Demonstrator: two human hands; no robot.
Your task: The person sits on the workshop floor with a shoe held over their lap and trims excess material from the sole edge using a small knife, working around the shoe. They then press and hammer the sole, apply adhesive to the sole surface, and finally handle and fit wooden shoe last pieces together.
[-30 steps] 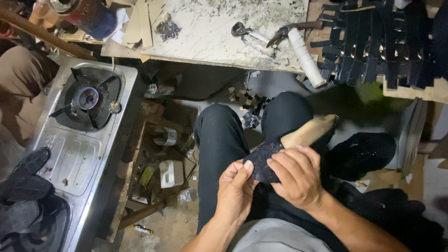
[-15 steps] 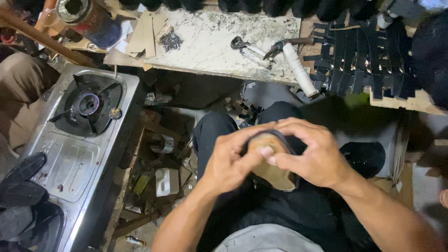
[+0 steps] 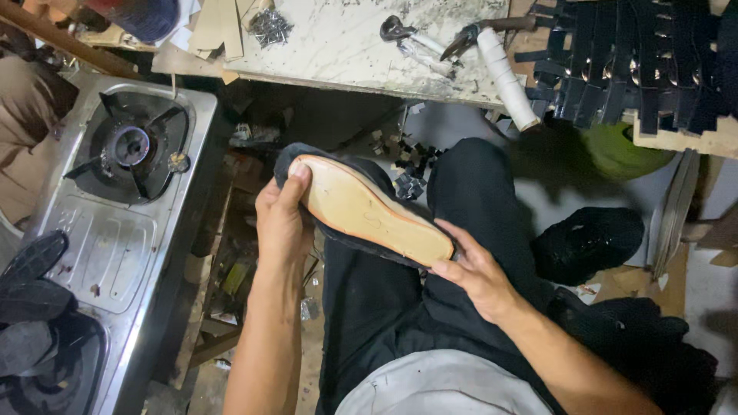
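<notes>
Both my hands hold a shoe [image 3: 361, 207] turned bottom up over my lap, showing a tan insole board with dark upper material wrapped around its edge. My left hand [image 3: 283, 219] grips the rounded end at the upper left, thumb on the tan surface. My right hand [image 3: 473, 269] holds the narrower end at the lower right, fingers curled under the dark edge. My legs in black trousers [image 3: 469, 200] lie beneath the shoe.
A steel gas stove [image 3: 115, 223] stands at the left with dark soles [image 3: 31, 269] on it. A pale work board [image 3: 346, 38] above carries nails, pliers [image 3: 469, 34] and a white roll [image 3: 503, 73]. Black straps [image 3: 638, 54] lie at top right. A dark shoe [image 3: 588, 242] sits on the floor.
The shoe has been turned over and lowered, so its tan bottom now faces up. My hands have slid apart from covering it together to holding its two ends.
</notes>
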